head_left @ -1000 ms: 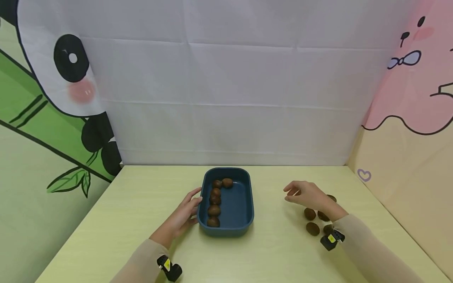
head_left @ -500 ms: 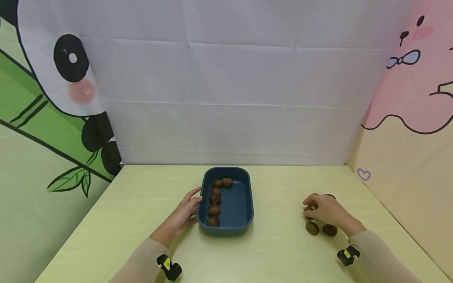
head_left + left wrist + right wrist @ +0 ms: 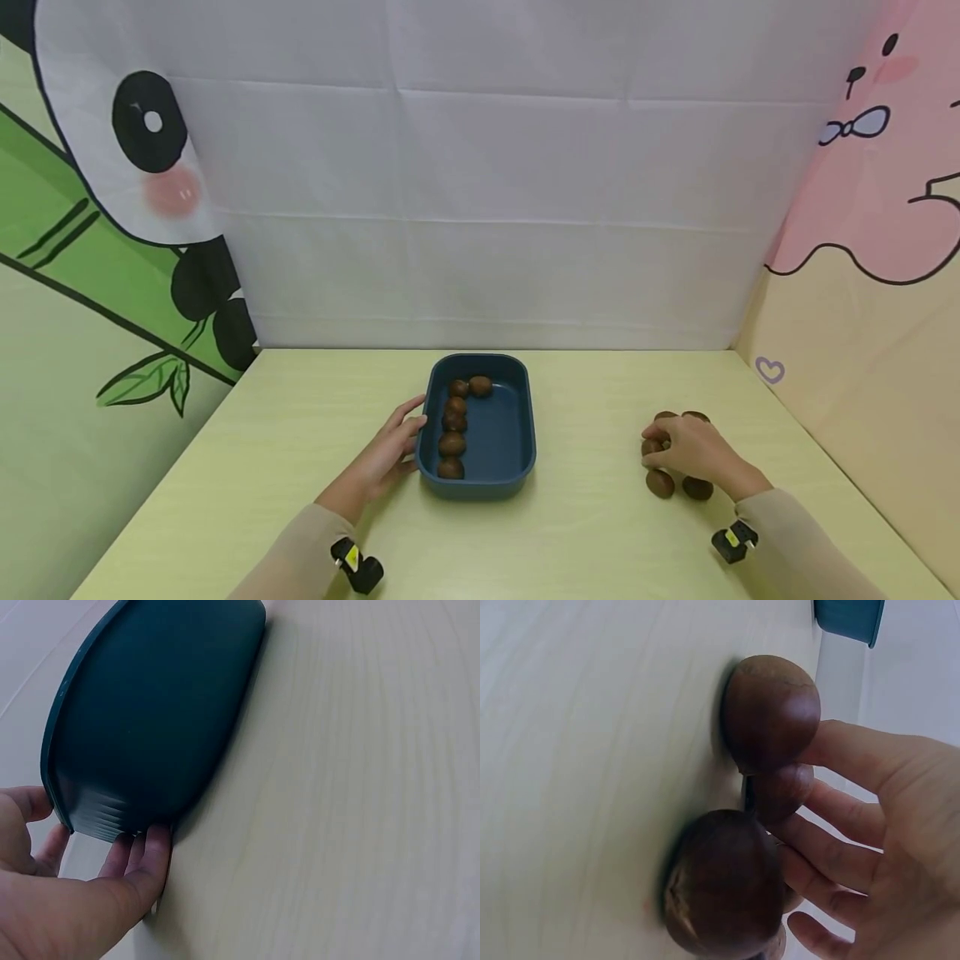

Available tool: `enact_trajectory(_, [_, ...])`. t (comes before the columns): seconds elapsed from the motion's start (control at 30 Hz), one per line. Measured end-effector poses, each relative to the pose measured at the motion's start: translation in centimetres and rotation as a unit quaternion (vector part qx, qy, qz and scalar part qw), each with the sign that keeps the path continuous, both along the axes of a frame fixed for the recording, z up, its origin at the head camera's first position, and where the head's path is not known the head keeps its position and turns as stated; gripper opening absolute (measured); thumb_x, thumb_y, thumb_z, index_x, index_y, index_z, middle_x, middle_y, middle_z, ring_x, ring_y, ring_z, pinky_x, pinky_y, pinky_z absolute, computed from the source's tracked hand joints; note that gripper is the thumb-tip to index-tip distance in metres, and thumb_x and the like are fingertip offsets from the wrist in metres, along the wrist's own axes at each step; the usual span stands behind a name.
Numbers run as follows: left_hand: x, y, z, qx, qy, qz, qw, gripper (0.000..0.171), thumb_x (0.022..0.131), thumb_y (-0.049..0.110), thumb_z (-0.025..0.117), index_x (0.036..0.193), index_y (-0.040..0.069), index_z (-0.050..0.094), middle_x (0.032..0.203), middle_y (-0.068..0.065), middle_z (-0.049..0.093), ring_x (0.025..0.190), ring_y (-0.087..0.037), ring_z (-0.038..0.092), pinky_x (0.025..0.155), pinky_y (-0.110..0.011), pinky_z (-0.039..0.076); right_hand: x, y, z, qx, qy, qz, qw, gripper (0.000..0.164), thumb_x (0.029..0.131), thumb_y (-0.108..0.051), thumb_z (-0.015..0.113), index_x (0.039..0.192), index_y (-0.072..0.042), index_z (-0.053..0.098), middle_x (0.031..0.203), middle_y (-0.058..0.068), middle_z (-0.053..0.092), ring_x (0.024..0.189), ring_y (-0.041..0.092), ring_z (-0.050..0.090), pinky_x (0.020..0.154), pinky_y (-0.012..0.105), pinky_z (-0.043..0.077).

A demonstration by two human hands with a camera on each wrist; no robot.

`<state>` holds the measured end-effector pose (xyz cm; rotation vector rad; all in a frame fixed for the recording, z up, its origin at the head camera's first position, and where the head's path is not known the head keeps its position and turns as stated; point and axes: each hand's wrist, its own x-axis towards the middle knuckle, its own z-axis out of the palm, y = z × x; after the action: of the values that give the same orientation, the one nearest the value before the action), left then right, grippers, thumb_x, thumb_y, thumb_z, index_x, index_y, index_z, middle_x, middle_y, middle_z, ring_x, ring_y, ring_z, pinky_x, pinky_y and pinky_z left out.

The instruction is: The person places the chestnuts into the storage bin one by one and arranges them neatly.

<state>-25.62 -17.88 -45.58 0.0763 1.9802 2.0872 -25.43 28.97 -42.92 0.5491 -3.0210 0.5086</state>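
My left hand point(image 3: 386, 454) rests against the left side of a dark blue rectangular container point(image 3: 498, 433), its fingers on the outer wall in the left wrist view. Several brown chestnuts line the container's left side, with one chestnut point(image 3: 481, 386) at the top beside that row. Over at the right, my right hand point(image 3: 693, 450) reaches down into a group of chestnuts on the table. Its thumb and fingers pinch one chestnut point(image 3: 781, 791), partly hidden behind a nearer chestnut point(image 3: 771, 712). Another large chestnut point(image 3: 724, 885) lies close by.
Loose chestnuts surround the right hand, including one chestnut point(image 3: 660, 484) in front and one chestnut point(image 3: 698, 488) below the palm. A pale yellow table point(image 3: 570, 533) carries everything. A white backdrop point(image 3: 480, 208) rises along its far edge.
My right hand has moved right and down to the loose chestnuts, from open air above them to fingers around one. My left hand and the container have stayed put.
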Motion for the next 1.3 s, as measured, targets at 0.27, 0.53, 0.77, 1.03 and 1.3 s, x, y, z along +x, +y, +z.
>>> enact_trajectory(0.27, [0.0,0.0,0.1,0.002,-0.003,-0.002,1.0000,0.057,0.106,0.032,0.048,0.157,0.024,0.025,0.143,-0.023,0.050,0.126,-0.033,0.055,0.097,-0.047,0.045,0.2,-0.6,0.6,-0.004,0.000,0.000,1.000,0.035,0.081,-0.026,0.083,0.108,-0.007,0.074,0.088,-0.006,0.065,0.077,0.014,0.055,0.072,0.038,0.047])
enact_trajectory(0.53, [0.0,-0.1,0.1,0.000,-0.005,-0.002,1.0000,0.056,0.107,0.032,0.046,0.157,0.024,0.024,0.140,-0.022,0.052,0.123,-0.031,0.057,0.096,-0.046,0.046,0.1,-1.6,1.8,-0.030,-0.007,-0.007,1.000,0.032,0.085,-0.020,0.077,0.114,-0.006,0.073,0.089,-0.004,0.065,0.078,0.016,0.054,0.072,0.038,0.045])
enact_trajectory(0.77, [-0.1,0.0,0.1,0.001,-0.004,-0.001,1.0000,0.055,0.106,0.031,0.047,0.157,0.024,0.025,0.141,-0.024,0.050,0.122,-0.032,0.058,0.094,-0.045,0.047,-0.2,-3.2,3.2,-0.067,-0.017,0.005,0.998,0.036,0.087,-0.026,0.079,0.118,-0.009,0.071,0.098,-0.005,0.069,0.080,0.011,0.061,0.070,0.037,0.048])
enact_trajectory(1.03, [0.0,0.1,0.1,-0.001,-0.005,-0.001,1.0000,0.055,0.107,0.031,0.045,0.157,0.024,0.025,0.141,-0.024,0.050,0.123,-0.032,0.057,0.095,-0.045,0.047,-1.5,-5.7,3.8,-0.119,-0.044,0.039,0.991,0.037,0.089,-0.022,0.078,0.122,-0.008,0.068,0.104,-0.001,0.067,0.080,0.012,0.064,0.073,0.035,0.050])
enact_trajectory(1.3, [-0.1,0.1,0.0,0.001,-0.006,0.000,1.0000,0.056,0.107,0.031,0.046,0.157,0.024,0.024,0.143,-0.023,0.049,0.124,-0.032,0.057,0.097,-0.047,0.046,-2.8,-9.6,4.9,-0.149,-0.037,0.108,0.982,0.038,0.089,-0.013,0.076,0.125,-0.004,0.065,0.111,0.001,0.065,0.083,0.012,0.065,0.078,0.034,0.052])
